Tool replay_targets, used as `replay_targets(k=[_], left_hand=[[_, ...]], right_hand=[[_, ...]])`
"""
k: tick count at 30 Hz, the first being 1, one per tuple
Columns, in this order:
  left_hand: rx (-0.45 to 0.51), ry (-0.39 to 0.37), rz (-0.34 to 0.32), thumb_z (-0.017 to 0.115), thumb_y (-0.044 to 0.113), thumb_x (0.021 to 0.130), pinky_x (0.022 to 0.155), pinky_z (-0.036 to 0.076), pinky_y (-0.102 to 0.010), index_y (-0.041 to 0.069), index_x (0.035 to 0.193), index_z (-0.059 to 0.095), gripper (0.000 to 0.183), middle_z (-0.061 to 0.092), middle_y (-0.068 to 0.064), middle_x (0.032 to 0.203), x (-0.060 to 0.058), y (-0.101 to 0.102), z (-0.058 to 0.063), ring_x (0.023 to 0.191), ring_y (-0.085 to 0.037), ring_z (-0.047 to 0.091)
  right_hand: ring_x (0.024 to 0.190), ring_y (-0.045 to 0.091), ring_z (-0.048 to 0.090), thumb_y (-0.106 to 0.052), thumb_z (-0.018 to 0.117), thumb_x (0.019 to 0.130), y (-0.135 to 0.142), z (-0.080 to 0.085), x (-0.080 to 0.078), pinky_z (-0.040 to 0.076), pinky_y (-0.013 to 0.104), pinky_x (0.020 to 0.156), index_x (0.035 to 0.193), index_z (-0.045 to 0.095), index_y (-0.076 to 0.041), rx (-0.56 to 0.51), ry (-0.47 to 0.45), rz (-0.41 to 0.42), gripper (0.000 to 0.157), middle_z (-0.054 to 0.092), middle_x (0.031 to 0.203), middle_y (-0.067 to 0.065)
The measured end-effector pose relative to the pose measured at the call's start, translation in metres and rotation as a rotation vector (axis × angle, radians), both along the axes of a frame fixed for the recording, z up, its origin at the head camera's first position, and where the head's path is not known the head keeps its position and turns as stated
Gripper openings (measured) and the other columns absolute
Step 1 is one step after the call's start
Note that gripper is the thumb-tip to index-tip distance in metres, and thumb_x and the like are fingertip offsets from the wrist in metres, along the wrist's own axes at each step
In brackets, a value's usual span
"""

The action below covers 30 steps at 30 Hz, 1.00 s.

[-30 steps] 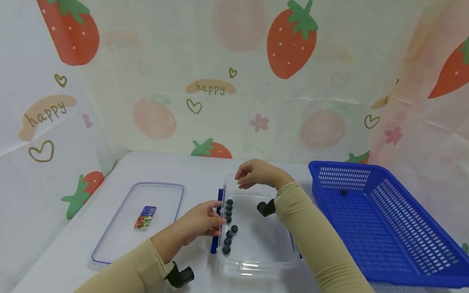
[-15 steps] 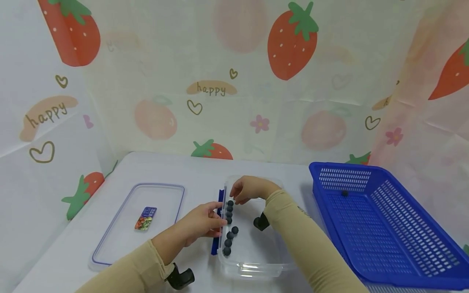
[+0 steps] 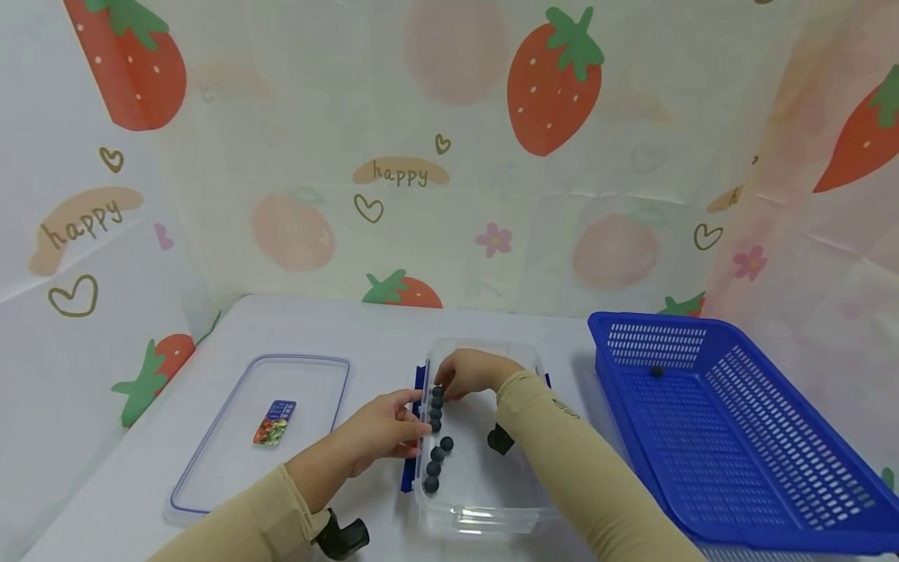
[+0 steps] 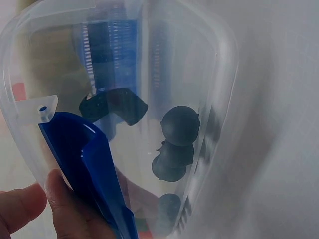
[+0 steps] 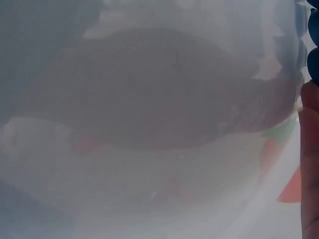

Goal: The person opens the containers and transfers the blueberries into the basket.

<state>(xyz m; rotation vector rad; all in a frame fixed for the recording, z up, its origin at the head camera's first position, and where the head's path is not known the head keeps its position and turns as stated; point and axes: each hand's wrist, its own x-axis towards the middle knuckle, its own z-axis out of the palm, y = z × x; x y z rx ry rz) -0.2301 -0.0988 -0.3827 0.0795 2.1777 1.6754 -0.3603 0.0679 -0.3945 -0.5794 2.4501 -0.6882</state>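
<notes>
Along the left wall of a clear plastic box (image 3: 495,517) on a white bench (image 3: 330,320), eight dark balls (image 3: 437,453) show in two groups: four in line toward the far left corner, four nearer the front left corner, one of these set slightly inward. Blue-black and dull-skinned, they resemble blueberries, some with small jagged points visible from the left wrist. They are probably light, quick to roll and perhaps easily bruised, best taken lightly round the middle between finger and thumb; the smooth, likely light box offers its rim.

A person's left hand (image 3: 382,429) rests at the box's left edge, fingers apart by a blue latch (image 3: 407,476). The right hand (image 3: 472,372) dips to the far end of the row; whether its grip encloses a ball cannot be told. Another ball (image 3: 656,371) lies near the back edge of a blue basket (image 3: 815,538).
</notes>
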Motion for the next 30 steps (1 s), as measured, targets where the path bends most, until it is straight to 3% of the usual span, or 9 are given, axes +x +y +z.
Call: replay_targets(k=[30], left_hand=[[0.006,0.002,-0.005,0.063,0.013,0.086,0.068,0.055,-0.03,0.006,0.14,0.033,0.062,0.058,-0.015,0.092,-0.002,-0.0008,-0.0019,0.071,-0.018,0.057]], right_hand=[[0.078,0.019,0.064,-0.006,0.065,0.083,0.0055,0.0077,-0.0061,0.054,0.028,0.071,0.089,0.063,-0.007,-0.228,-0.031,0.003,0.006,0.063,0.088,0.006]])
